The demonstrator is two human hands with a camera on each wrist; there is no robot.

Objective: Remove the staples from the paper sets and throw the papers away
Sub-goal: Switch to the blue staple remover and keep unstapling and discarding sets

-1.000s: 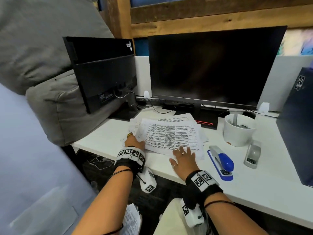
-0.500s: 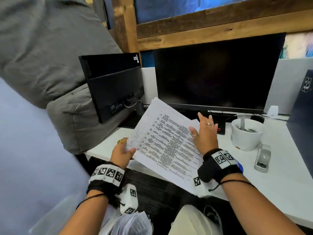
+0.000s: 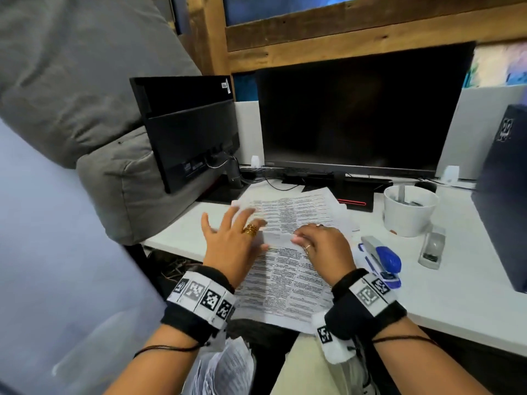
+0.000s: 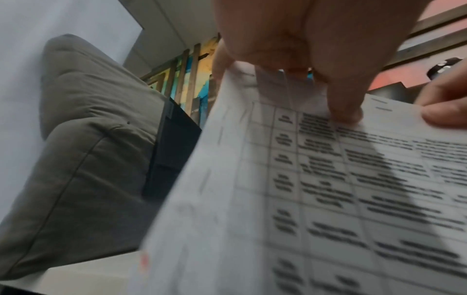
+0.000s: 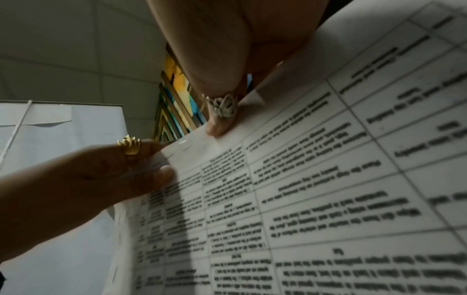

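Note:
A stapled paper set [image 3: 285,277], printed with tables, is held up over the desk's front edge. My left hand [image 3: 251,238] pinches its top left corner, with the thumb [image 4: 346,113] on the printed face and the fingers spread behind. My right hand [image 3: 305,238] pinches the top edge just beside it, one ringed finger [image 5: 220,123] pressing near the corner. A small staple [image 5: 182,142] shows in that corner between the two hands. More printed papers [image 3: 308,203] lie on the white desk [image 3: 456,295] behind.
A blue stapler [image 3: 382,260] and a grey one [image 3: 432,249] lie right of my hands, with a white cup [image 3: 407,212] behind them. Two dark monitors [image 3: 356,109] stand at the back, a dark box [image 3: 504,195] at right. Crumpled papers [image 3: 228,366] sit below between my arms.
The paper set left the desk stack, tilted up, then came down towards me. My right hand moved from its right side to the top edge beside the left hand.

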